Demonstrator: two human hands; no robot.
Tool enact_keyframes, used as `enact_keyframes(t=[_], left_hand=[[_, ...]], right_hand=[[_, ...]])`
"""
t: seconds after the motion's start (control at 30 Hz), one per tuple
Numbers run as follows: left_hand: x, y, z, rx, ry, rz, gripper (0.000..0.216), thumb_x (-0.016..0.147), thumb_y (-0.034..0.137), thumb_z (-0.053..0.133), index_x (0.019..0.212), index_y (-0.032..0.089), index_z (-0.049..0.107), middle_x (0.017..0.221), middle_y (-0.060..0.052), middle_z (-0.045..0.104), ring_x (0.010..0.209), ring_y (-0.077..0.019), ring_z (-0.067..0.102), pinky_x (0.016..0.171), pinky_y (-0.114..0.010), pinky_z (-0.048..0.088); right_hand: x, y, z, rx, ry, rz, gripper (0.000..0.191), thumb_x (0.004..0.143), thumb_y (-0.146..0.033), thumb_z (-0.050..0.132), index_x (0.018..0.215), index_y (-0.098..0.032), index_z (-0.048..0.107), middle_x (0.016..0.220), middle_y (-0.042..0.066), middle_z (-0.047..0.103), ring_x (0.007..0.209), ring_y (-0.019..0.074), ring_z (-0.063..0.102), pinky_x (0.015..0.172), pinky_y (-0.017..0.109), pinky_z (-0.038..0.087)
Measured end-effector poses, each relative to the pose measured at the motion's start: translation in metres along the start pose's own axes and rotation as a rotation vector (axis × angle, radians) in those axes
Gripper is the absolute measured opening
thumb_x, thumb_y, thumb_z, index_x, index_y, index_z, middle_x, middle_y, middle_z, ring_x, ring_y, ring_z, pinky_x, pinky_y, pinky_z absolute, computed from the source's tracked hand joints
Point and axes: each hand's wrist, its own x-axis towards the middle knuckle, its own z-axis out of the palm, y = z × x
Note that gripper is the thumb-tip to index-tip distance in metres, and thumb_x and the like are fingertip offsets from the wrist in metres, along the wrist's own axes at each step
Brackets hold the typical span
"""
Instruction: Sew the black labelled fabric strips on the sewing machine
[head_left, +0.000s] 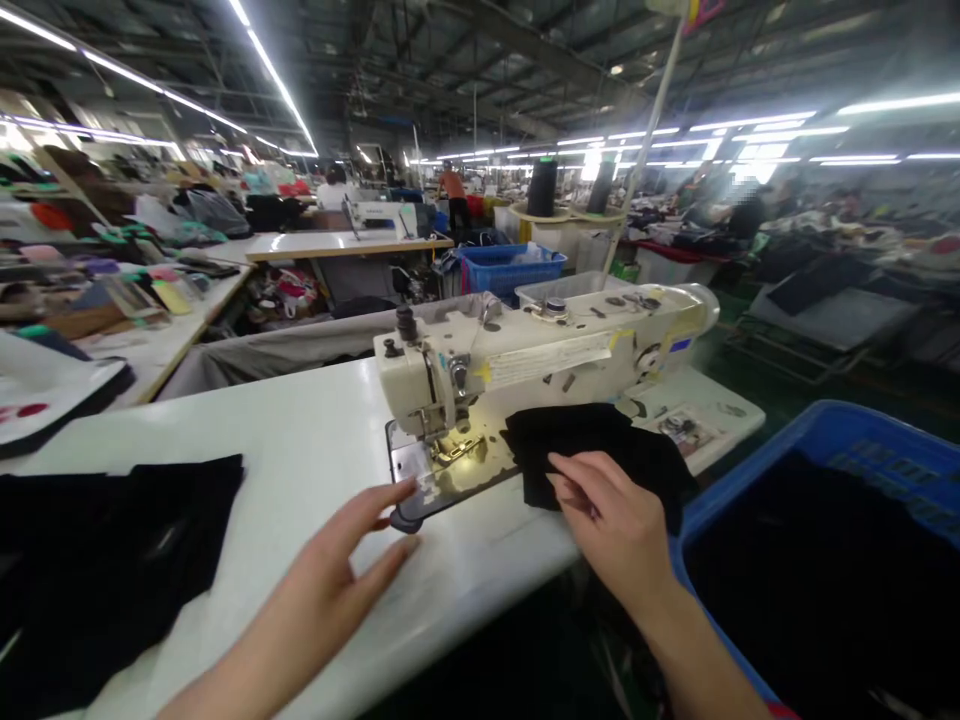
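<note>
Cloth (pixel 574 432) at right hand (pixel 621 528), sewing machine (pixel 536 352) behind

The sewing machine (pixel 517 345) has a smooth, painted casing with a soft gloss. The bed plate (pixel 409 460) is metal, shiny, with worn, patchy areas. A creased, paper-like strip (pixel 551 358) covers part of the casing front. The worktop (pixel 300 425) is smooth and glossy, reflecting light. The black cloth beside the needle area (pixel 574 435) is matt; the black cloth at left (pixel 112 540) is matt with a faint sheen. The blue basket (pixel 817 425) is smooth plastic. The far table (pixel 285 243) has a glossy top and a wood-like edge.
</note>
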Motion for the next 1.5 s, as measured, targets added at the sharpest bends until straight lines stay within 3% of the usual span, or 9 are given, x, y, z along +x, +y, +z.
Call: enact_keyframes(t=[0.13,0.23,0.3,0.5,0.7,0.8,0.93,1.17,1.5], left_hand=[[0.017,0.057,0.025,-0.172,0.042,0.028,0.075,0.080,0.046,0.076,0.147,0.032,0.048,0.145,-0.008,0.059,0.132,-0.0313,0.056,0.109,-0.049,0.049],[0.032,0.077,0.013,-0.398,-0.243,-0.101,0.031,0.080,0.043,0.074,0.105,0.024,0.077,0.092,-0.004,0.078,0.088,-0.0243,0.073,0.084,-0.036,0.060],[0.043,0.080,0.001,-0.516,-0.279,-0.263,0.024,0.079,0.044,0.072,0.082,0.021,0.077,0.074,-0.003,0.074,0.070,-0.0197,0.069,0.066,-0.029,0.057],[0.058,0.039,-0.016,-0.498,-0.052,-0.538,0.031,0.065,0.049,0.078,0.074,0.020,0.073,0.069,-0.001,0.071,0.063,-0.0169,0.063,0.057,-0.024,0.047],[0.064,-0.019,0.017,-0.158,-0.142,-0.274,0.024,0.078,0.040,0.064,0.072,0.020,0.074,0.068,-0.002,0.070,0.064,-0.0183,0.062,0.060,-0.028,0.048],[0.067,-0.034,0.036,-0.083,-0.144,-0.144,0.015,0.077,0.032,0.068,0.070,0.021,0.073,0.074,-0.003,0.068,0.074,-0.0202,0.063,0.075,-0.033,0.051],[0.058,-0.040,0.044,0.043,-0.052,-0.029,0.017,0.086,0.027,0.064,0.096,0.019,0.075,0.099,-0.009,0.068,0.095,-0.0271,0.062,0.092,-0.046,0.049],[0.035,-0.041,0.042,0.320,-0.139,0.379,0.029,0.101,0.021,0.047,0.118,0.018,0.070,0.110,-0.012,0.068,0.100,-0.0255,0.062,0.088,-0.042,0.055],[0.056,-0.051,0.048,0.253,-0.124,0.378,0.029,0.102,0.022,0.046,0.114,0.016,0.071,0.111,-0.013,0.068,0.101,-0.0262,0.060,0.091,-0.045,0.057]], right_hand=[[0.005,-0.031,-0.006,0.475,-0.308,0.309,0.011,0.093,-0.022,0.066,0.095,-0.022,0.076,0.086,0.000,0.068,0.073,0.0118,0.063,0.062,0.021,0.045],[0.006,-0.046,-0.006,0.669,-0.518,0.531,0.016,0.091,-0.033,0.069,0.082,-0.020,0.073,0.075,-0.002,0.062,0.067,0.0113,0.056,0.059,0.021,0.041],[0.002,-0.049,-0.003,0.684,-0.570,0.639,0.019,0.087,-0.036,0.071,0.079,-0.019,0.071,0.066,-0.005,0.055,0.059,0.0097,0.047,0.054,0.022,0.035],[-0.035,-0.051,0.023,0.745,-0.710,0.814,0.022,0.081,-0.036,0.070,0.072,-0.019,0.059,0.062,-0.006,0.050,0.059,0.0107,0.042,0.057,0.023,0.034],[-0.075,-0.070,0.053,0.825,-0.847,0.965,0.032,0.091,-0.044,0.058,0.072,-0.018,0.059,0.062,0.002,0.071,0.048,0.0102,0.040,0.051,0.023,0.030],[-0.082,-0.073,0.063,0.703,-0.805,0.916,0.041,0.096,-0.045,0.054,0.068,-0.017,0.064,0.061,0.004,0.072,0.051,0.0122,0.050,0.053,0.023,0.034],[-0.087,-0.064,0.063,0.442,-0.773,0.765,0.048,0.095,-0.052,0.058,0.061,-0.018,0.065,0.056,0.001,0.068,0.052,0.0135,0.058,0.051,0.023,0.036],[-0.082,-0.037,0.050,0.154,-0.475,-0.219,0.028,0.105,-0.024,0.042,0.119,-0.016,0.065,0.115,0.013,0.073,0.081,0.0187,0.072,0.064,0.027,0.054],[-0.061,-0.025,0.056,0.105,-0.534,-0.323,0.028,0.101,-0.013,0.043,0.115,-0.015,0.066,0.115,0.012,0.074,0.079,0.0175,0.072,0.063,0.027,0.055]])
